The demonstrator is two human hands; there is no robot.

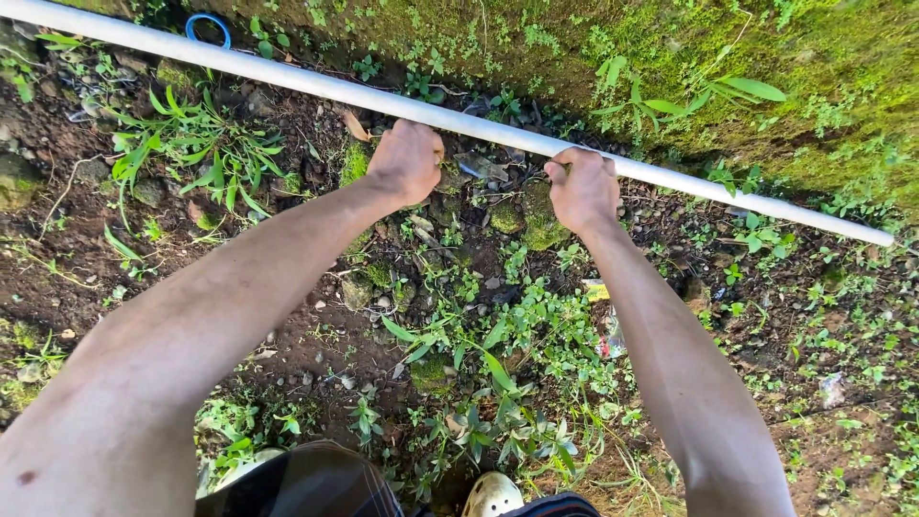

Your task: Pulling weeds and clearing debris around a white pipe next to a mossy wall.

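Right now, seen from your head camera, both of your bare hands are wrapped around a long white pipe (287,78) that crosses the frame on a slant, from the upper left corner down to the right edge a little above mid-height. Your left hand (406,161) sits just left of centre in the upper part of the frame, fingers curled over the top of the pipe so that it is closed around it. Your right hand (582,190) grips the same pipe a short way further right and slightly lower, also closed around it, with the knuckles facing the camera. The two hands are near each other but not touching (a bare stretch of pipe shows between them).

Both forearms run up from the bottom of the frame, the left one from the lower left corner, the right one from the lower right of centre.

Behind the pipe, along the top of the frame, a mossy green bank (670,48) rises. A blue ring (208,27) lies partly hidden behind the pipe at the upper left. Below the pipe the ground is dark soil (67,258) with small stones, scattered weeds and a grassy plant (201,153) at the left. Near the bottom centre, the pale toe of a shoe (493,495) shows, and beside it the edge of dark striped shorts (306,483).
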